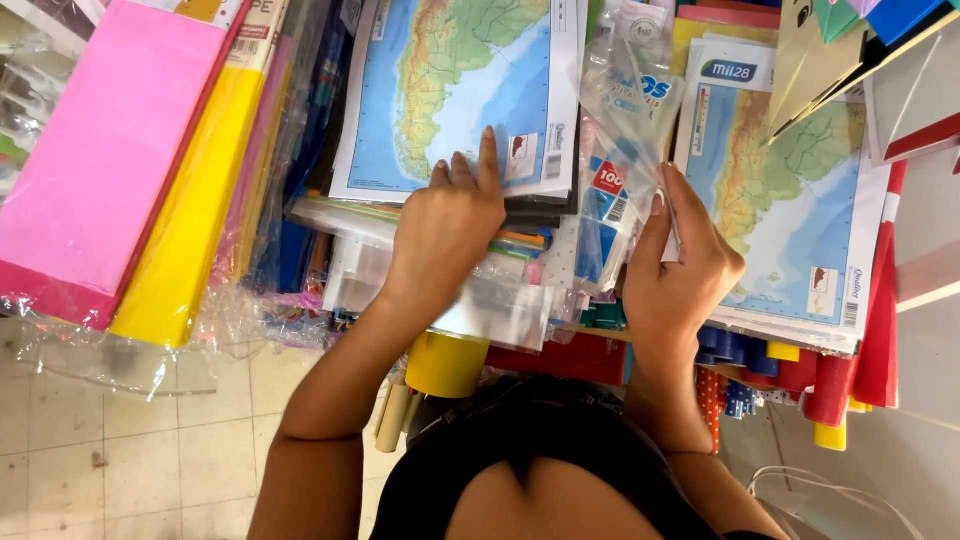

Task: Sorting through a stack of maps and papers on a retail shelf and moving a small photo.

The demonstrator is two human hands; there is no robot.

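My left hand [445,225] lies flat on a stack of paper goods, its fingertips pressing the lower edge of a printed map sheet [455,90]. My right hand [680,265] pinches a clear plastic packet [625,130] with blue and red labels, held upright between the two map stacks. A second map sheet [790,210] lies right of that hand. Under my left wrist sit clear plastic sleeves [490,305] and thin coloured sheets.
Wrapped pink paper [100,160] and yellow paper [195,210] lean at the left. Rolled yellow, red and blue papers [800,375] stick out below the shelf. A tiled floor [150,440] lies below left. Coloured card sheets [870,30] hang at the top right.
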